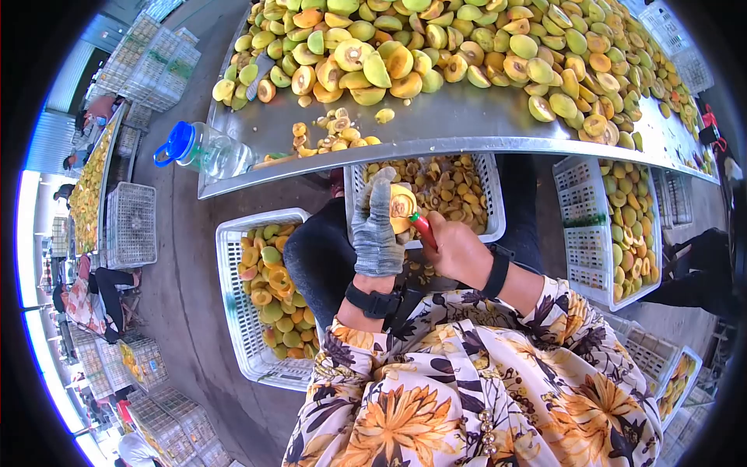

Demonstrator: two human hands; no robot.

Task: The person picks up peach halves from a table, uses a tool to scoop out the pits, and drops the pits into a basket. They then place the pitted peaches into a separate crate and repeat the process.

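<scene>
1. Red handle [424, 231]: rear end hidden inside right hand [459, 249]; tip beyond green collar [415, 218] too small to read.
2. Fruit half [402, 204]: underside hidden.
3. Fruit pile [467, 47]: cut off by top edge.
4. Middle crate [496, 198]: far end under metal table [482, 121].
5. Distant workers [84, 300]: hands too small to tell.

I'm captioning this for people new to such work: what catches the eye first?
Probably the big heap of yellow-green cut fruit on the shiny metal table at the top. Below its near edge, the left hand in a grey glove holds a cut orange-yellow fruit, while the bare right hand grips a red-handled tool beside it. A clear bottle with a blue cap is at the table's left end.
</scene>
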